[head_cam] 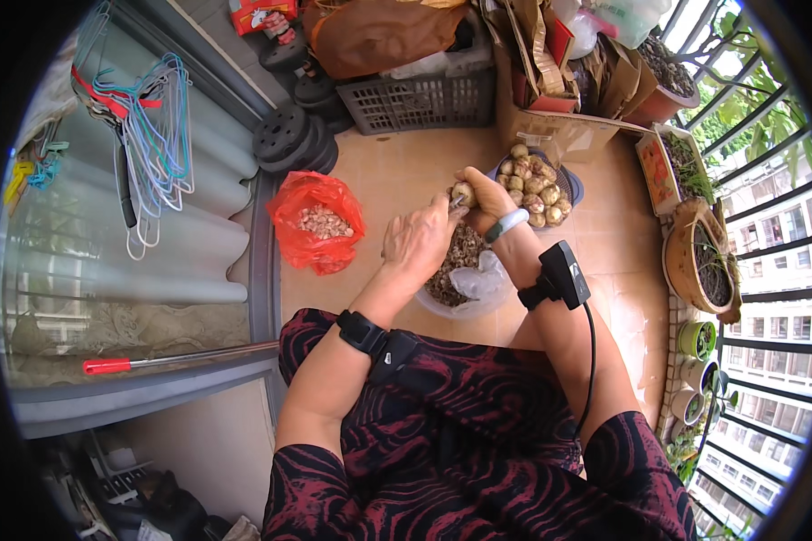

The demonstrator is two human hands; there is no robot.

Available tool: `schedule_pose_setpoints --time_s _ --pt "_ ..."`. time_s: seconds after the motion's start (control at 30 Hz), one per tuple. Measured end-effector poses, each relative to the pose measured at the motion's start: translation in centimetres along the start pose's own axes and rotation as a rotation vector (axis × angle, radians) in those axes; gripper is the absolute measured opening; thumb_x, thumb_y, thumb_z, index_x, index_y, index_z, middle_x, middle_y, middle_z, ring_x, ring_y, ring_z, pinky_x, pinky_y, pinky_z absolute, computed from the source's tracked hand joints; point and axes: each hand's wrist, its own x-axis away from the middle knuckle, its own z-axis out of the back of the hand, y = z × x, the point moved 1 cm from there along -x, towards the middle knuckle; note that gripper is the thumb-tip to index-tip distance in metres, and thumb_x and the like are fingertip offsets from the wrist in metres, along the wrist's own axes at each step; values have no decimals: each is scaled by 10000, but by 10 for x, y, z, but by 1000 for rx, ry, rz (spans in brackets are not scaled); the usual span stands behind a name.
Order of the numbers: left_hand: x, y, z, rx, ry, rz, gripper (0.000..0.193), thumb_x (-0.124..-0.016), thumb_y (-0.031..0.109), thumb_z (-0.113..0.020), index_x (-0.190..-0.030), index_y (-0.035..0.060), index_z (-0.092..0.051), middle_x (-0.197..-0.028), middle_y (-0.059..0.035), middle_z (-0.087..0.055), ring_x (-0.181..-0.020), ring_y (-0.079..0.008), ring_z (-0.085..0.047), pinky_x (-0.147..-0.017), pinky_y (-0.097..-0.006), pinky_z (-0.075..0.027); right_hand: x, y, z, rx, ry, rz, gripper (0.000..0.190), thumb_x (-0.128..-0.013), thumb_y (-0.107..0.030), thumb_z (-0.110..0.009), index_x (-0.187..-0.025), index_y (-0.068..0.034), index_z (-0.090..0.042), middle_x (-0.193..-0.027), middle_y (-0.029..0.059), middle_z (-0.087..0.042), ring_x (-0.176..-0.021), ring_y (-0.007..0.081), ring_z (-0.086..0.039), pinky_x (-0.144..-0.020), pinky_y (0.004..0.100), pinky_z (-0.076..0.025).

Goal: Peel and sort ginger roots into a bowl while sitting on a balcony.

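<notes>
My right hand holds a round, pale brown bulb. My left hand is closed around a small tool whose metal tip touches the bulb; its handle is hidden in the fingers. Below both hands stands a clear plastic bowl of brown scraps, with a crumpled clear plastic bag on them. Beyond my right hand, a blue-grey basket is heaped with similar bulbs. To the left, an open red plastic bag contains small pale pieces.
Black weight plates, a dark plastic crate and a cardboard box stand at the far side. Potted plants line the railing at right. A glass door and a red-handled pole are at left.
</notes>
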Motion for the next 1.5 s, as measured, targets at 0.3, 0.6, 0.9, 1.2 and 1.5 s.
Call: schedule_pose_setpoints --time_s 0.3,0.6,0.9,1.2,1.5 --pt "-5 9 -19 -63 169 -35 183 -814 224 -597 -813 54 -529 -600 -146 -605 -574 -328 -623 -515 -434 -484 8 1 -3 110 60 181 95 -756 -43 -570 -831 -17 -518 -667 81 -496 -586 199 -508 -501 340 -427" --pt "5 16 -19 -3 150 -105 113 -794 159 -585 -819 59 -538 -589 -164 -599 -569 -348 -617 -529 -445 -486 15 -14 4 -43 -112 -232 124 -832 -153 -561 -807 -39 -520 -697 97 -537 -643 250 -543 -630 342 -490" --pt "6 -11 -3 -20 34 19 170 -833 181 -560 -868 25 -502 -694 -194 -620 -680 -364 -624 -613 -468 -474 36 -16 -24 1 -55 -70 206 -830 -246 -611 -801 -67 -513 -746 78 -549 -644 201 -537 -614 326 -501" --pt "-6 -9 6 68 9 29 212 -869 236 -542 -902 31 -501 -740 -210 -611 -700 -404 -596 -591 -503 -448 22 -10 -15 200 -186 -227 292 -821 -387 -577 -723 -112 -576 -627 26 -548 -485 132 -452 -426 245 -312" --pt "-15 -10 8 -8 47 -81 253 -837 291 -593 -901 55 -531 -676 -175 -619 -652 -367 -617 -588 -474 -464 31 -7 -26 561 151 131 199 -752 -284 -578 -720 -88 -575 -578 9 -497 -448 117 -428 -387 267 -272"
